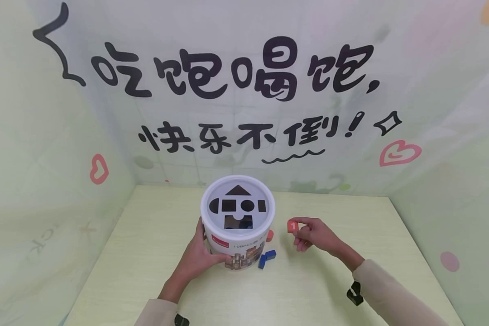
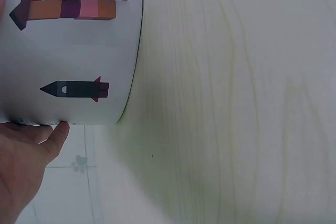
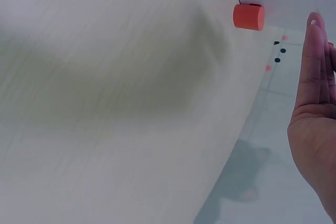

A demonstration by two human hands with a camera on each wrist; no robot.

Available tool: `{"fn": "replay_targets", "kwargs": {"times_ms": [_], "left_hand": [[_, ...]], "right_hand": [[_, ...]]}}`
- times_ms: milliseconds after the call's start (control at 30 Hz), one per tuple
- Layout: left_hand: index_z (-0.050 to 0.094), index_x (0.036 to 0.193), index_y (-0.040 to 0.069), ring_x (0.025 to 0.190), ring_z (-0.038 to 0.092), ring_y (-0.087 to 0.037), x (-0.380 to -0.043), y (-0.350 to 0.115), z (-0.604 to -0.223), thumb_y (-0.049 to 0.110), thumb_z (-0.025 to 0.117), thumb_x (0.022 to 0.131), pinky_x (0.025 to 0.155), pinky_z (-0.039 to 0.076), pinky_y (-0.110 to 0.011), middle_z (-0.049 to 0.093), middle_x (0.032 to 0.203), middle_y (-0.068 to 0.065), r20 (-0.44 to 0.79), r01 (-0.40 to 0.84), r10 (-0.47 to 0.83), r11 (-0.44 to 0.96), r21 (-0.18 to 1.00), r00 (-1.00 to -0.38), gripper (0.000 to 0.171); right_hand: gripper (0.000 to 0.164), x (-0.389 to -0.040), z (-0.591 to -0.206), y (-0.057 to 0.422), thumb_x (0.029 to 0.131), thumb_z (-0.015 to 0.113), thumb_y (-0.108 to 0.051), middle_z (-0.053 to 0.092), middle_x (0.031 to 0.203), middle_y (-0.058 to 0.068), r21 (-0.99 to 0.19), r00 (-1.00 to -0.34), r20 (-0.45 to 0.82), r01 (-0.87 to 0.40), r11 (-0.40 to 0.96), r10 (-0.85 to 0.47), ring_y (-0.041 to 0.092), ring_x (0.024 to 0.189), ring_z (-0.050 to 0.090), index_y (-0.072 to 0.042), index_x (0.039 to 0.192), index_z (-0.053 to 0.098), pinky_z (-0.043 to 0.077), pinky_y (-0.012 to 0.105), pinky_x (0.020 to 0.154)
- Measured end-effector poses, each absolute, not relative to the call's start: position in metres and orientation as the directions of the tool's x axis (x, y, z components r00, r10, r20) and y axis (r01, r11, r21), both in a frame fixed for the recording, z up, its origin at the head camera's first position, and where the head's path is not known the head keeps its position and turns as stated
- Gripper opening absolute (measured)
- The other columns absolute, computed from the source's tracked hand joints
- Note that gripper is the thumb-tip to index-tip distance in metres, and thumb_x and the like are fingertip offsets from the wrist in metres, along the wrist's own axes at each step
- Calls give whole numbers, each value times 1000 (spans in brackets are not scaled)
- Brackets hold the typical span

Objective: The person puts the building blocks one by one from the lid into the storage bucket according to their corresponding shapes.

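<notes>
Red block (image 1: 292, 226), white "1" on its face, sits right of the bucket (image 1: 237, 248), pinched between right hand (image 1: 311, 233) thumb and finger. Left hand (image 1: 201, 254) spread round the bucket's side, gripping. Bucket: white, upright on worktop (image 1: 146, 253), printed wall, shaped lid cutouts (image 1: 229, 205).

Black lettering (image 1: 256, 130), pink hearts (image 1: 400, 154) on pale backdrop (image 1: 236, 107)

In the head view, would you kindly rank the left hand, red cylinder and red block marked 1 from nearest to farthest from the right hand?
1. Red block marked 1: pinched in the right hand.
2. Red cylinder: just right of the shape-sorter bucket.
3. Left hand: on the bucket's left side.
</notes>
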State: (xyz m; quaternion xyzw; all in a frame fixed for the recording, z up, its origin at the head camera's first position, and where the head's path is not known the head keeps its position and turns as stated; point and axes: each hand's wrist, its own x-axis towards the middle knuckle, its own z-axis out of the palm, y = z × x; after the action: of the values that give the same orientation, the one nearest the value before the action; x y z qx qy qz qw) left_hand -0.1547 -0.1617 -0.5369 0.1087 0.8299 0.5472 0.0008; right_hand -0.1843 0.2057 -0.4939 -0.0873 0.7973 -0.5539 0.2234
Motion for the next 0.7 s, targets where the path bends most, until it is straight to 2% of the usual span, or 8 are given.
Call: {"fn": "replay_targets", "kwargs": {"times_ms": [167, 433, 700], "left_hand": [[5, 152, 43, 132, 47, -27, -155, -162, -536, 54, 91, 53, 106, 43, -56, 45, 143, 5, 119, 183, 184, 387, 904, -976, 131], [5, 152, 44, 133, 47, -27, -155, -161, -537, 54, 91, 54, 106, 43, -55, 44, 144, 6, 113, 178, 185, 384, 906, -976, 131], [5, 152, 44, 133, 46, -27, -155, -162, -538, 55, 91, 54, 106, 42, -57, 44, 144, 7, 121, 186, 186, 386, 904, -975, 130]], "right_hand": [[47, -188, -483, 202, 96, 60, -16, 70, 84, 23, -923, -883, -251, 95, 373, -396, 27, 68, 70, 1, 139, 48, 62, 40, 66], [48, -190, -468, 194, 96, 62, -17, 69, 84, 26, -926, -879, -218, 50, 373, -425, 28, 67, 70, 1, 138, 48, 63, 40, 66], [49, -194, -449, 188, 95, 62, -16, 71, 78, 14, -928, -876, -190, 13, 372, -444, 37, 69, 69, 1, 139, 47, 62, 43, 67]]}}
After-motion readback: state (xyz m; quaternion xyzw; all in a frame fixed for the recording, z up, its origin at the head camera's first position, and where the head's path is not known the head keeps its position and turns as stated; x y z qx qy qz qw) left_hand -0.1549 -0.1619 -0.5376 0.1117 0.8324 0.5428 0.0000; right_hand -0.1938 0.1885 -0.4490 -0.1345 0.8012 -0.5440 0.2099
